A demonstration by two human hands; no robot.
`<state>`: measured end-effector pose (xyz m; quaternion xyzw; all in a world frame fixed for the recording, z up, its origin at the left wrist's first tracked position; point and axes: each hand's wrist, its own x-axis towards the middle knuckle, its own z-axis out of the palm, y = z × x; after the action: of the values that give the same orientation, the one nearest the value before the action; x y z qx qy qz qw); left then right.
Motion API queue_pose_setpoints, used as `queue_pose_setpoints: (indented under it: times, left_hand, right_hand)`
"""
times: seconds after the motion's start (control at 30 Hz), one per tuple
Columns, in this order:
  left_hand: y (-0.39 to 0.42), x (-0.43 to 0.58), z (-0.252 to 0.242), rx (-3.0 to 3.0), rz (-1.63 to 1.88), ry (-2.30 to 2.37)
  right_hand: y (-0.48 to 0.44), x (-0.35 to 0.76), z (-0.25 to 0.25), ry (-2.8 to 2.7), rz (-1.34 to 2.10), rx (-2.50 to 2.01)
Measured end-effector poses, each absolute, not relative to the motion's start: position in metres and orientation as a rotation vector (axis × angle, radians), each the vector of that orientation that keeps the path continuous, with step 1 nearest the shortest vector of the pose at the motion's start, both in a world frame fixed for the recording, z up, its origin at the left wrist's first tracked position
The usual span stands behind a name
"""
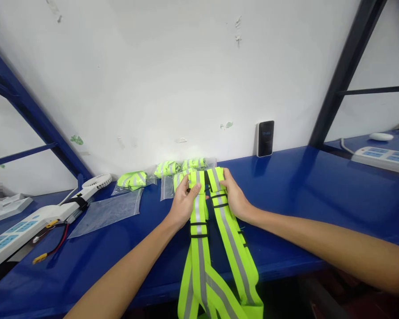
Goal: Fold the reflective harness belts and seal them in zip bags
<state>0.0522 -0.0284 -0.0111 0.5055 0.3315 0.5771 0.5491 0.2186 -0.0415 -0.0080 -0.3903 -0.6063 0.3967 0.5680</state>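
Note:
A neon yellow reflective vest [201, 257] made of straps with silver stripes and black slide buckles hangs from both hands, its lower straps falling past the table's front edge. My left hand [182, 201] pinches one strap near its upper end, thumb on top. The other strap's upper end is gripped by my right hand [234, 195], its fingers partly behind the webbing. Just beyond my left hand lie folded vests in clear bags [168, 169]. Another bagged vest [132, 180] rests farther left, beside a flat clear zip bag [109, 212].
On the blue table [292, 195], a black-fronted device [265, 138] stands against the wall. At left are a white power strip [20, 235], a small white fan [98, 180] and a red-black cable with yellow connectors [58, 239]. Another power strip [384, 158] lies at right behind a dark post.

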Motion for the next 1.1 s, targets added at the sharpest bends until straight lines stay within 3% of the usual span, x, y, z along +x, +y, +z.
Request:
queue_pose_setpoints:
  times: [0.37, 0.77, 1.1]
  left_hand:
    - [-0.033, 0.044, 0.004, 1.363, 1.446, 0.798]
    - [-0.031, 0.041, -0.002, 1.520, 1.224, 0.768]
    - [-0.018, 0.036, -0.005, 1.543, 1.294, 0.751]
  right_hand:
    - [-0.036, 0.236, -0.004, -1.548, 1.491, -0.576]
    - [-0.041, 0.241, 0.001, -1.699, 1.314, -0.622]
    - [-0.042, 0.227, 0.004, -1.332, 1.519, -0.666]
